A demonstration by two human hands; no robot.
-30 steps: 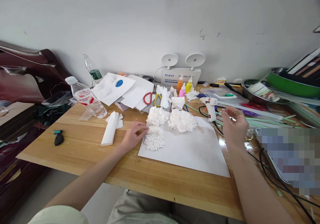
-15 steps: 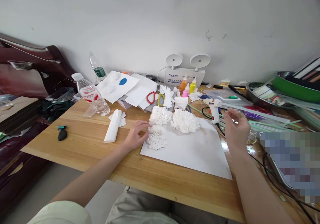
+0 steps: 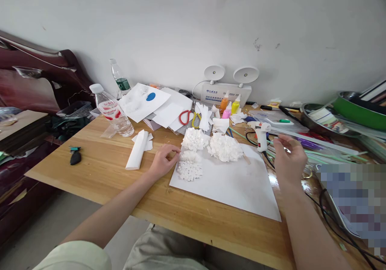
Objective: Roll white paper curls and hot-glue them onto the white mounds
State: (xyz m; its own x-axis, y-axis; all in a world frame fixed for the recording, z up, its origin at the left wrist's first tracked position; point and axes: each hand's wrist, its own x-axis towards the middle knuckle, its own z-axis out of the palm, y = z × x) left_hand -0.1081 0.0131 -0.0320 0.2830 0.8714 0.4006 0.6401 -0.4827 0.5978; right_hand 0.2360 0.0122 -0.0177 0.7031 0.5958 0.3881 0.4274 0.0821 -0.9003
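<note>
Lying near the left end of the wooden tabletop (image 3: 99, 173) is a small black-and-teal object (image 3: 75, 156), with a red-labelled bottle (image 3: 112, 112) standing farther back. Next comes a folded white paper (image 3: 137, 150), flat on the wood. The left hand (image 3: 163, 163) rests beside it, fingers curled at the left edge of the lower white cluster (image 3: 189, 171); whether they grip it, I cannot tell. That ruffled piece sits on the left part of a white sheet (image 3: 235, 189), an upper white cluster (image 3: 195, 139) just behind and a larger white cluster (image 3: 224, 147) to the right. Past them a white glue gun (image 3: 261, 138) stands near the right hand (image 3: 290, 161), raised with bent fingers; what they hold, if anything, is unclear.
</note>
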